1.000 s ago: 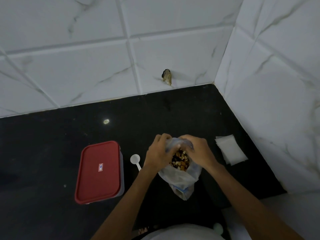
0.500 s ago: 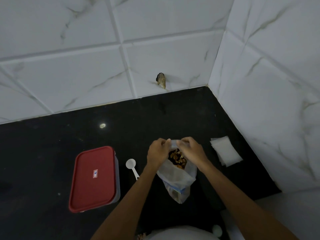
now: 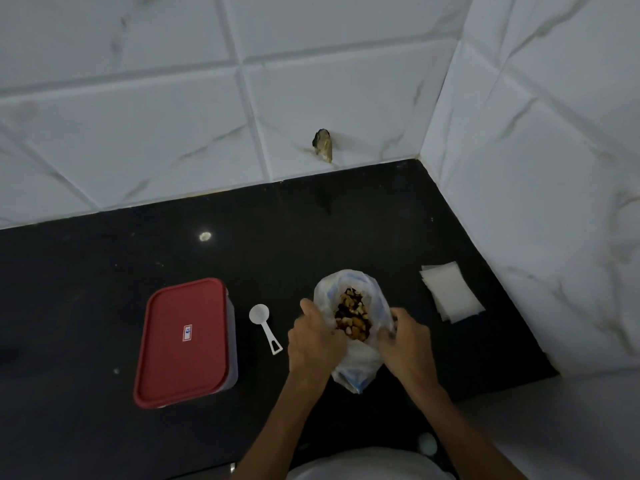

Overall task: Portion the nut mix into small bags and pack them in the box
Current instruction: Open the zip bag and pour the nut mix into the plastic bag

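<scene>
Both hands grip the big bag's rim: left hand (image 3: 317, 337), right hand (image 3: 405, 336), fingers curled, mouth spread, nut mix (image 3: 353, 315) exposed. Bag (image 3: 355, 362) stands on the black counter (image 3: 104, 271). Step: opening the supply. Next: free one hand for the scoop (image 3: 265, 325). Box (image 3: 183, 341) lidded at left; small bags (image 3: 450, 294) farther right.

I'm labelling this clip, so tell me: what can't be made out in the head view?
Head view:
- What the box holds: hidden under the red lid.
- The label on it: too small to read.
- Depth of nut mix in the big bag: covered by the left hand and right hand gripping it.
- Count of small bags: they overlap in a stack.
</scene>
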Available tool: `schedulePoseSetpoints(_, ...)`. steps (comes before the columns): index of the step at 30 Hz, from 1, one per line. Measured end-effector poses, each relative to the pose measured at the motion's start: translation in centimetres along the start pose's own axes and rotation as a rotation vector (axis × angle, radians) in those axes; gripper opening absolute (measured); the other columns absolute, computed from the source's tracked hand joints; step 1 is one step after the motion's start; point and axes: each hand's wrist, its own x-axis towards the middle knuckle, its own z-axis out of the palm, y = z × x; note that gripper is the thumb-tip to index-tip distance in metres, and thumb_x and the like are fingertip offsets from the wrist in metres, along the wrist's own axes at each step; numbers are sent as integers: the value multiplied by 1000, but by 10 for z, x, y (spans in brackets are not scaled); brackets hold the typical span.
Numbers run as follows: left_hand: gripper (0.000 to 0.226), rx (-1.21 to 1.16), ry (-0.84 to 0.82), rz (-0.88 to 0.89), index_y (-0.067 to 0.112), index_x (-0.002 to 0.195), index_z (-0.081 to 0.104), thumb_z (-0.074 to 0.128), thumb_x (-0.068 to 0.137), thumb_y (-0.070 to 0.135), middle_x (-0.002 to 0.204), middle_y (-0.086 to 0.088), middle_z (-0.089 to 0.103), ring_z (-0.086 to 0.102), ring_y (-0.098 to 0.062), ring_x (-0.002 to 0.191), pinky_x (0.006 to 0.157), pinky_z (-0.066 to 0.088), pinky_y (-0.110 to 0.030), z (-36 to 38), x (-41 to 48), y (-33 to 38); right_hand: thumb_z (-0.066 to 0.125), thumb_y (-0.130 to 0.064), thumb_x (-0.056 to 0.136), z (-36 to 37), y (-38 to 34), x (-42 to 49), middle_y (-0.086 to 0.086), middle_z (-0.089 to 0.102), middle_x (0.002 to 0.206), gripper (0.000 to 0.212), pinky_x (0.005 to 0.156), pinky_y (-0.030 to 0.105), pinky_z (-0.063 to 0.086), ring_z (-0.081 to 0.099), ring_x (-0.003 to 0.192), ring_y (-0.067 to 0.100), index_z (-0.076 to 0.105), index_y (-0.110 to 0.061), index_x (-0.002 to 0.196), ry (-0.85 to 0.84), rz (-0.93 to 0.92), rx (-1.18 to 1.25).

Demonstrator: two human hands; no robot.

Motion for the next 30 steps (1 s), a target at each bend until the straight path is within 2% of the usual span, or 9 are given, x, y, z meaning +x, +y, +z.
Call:
schedulePoseSetpoints(4,15,-423,-27,-176,19,101,46,59,96,16,98,-4,62,64,-16,84,64,54,-29,-11,1,-10,51,-8,93,0,-2,4,11,69,98,19,79,41,58,67,88,22,69,-12,98,-73,347,399)
schedulePoseSetpoints(8,25,-960,-247,-449,3,107,56,51,86,-10,107,-17,64,65,-27,93,77,61,-39,-11,6,-24,40,13,88,-5,-1,5,24,64,107,39,79,49,55,63,97,35,62,4,119,-176,707,1123)
schedulePoseSetpoints(10,38,-1158,-310,-503,-3,112,60,43,82,-16,105,-23,64,63,-31,93,83,58,-44,-9,6,-25,36,14,85,-4,-1,5,28,61,121,45,80,54,53,60,110,41,60,4,122,-209,790,1247)
schedulePoseSetpoints(13,31,-1229,-279,-490,1,109,59,46,85,-14,112,-21,66,65,-31,98,90,56,-45,-5,5,-23,40,8,88,-4,-7,8,28,61,123,40,91,55,51,59,115,41,62,2,121,-205,699,1250)
schedulePoseSetpoints(15,13,-958,-248,-394,7,109,57,59,96,8,113,-15,70,71,-26,99,86,62,-41,-5,-2,-24,49,-3,91,-6,-10,10,23,66,117,30,95,52,51,63,110,37,65,-2,117,-185,648,1176)
schedulePoseSetpoints(18,44,-421,-251,-229,13,102,59,65,91,56,89,-8,75,76,-20,76,66,63,-33,-7,-17,-27,68,-35,87,-3,-6,1,11,67,105,36,83,42,55,65,96,26,64,-13,115,-99,587,717)
schedulePoseSetpoints(20,59,-391,-294,-241,6,95,66,63,88,65,76,-10,76,76,-20,64,55,59,-27,-10,-24,-23,74,-49,80,3,-4,-20,-1,63,102,44,67,29,50,63,91,15,57,-24,111,-48,437,531)
schedulePoseSetpoints(24,49,-511,-363,-301,3,92,72,67,92,52,74,-14,77,77,-21,67,57,62,-29,-3,-28,-14,77,-48,78,18,2,-44,-9,65,97,38,65,23,49,62,89,7,58,-30,106,-51,307,451)
schedulePoseSetpoints(30,16,-709,-385,-328,4,99,73,69,93,18,86,-10,79,78,-20,79,68,62,-28,6,-29,-13,63,-2,82,13,0,-38,15,74,92,19,89,50,56,70,93,32,73,-9,97,-91,402,682)
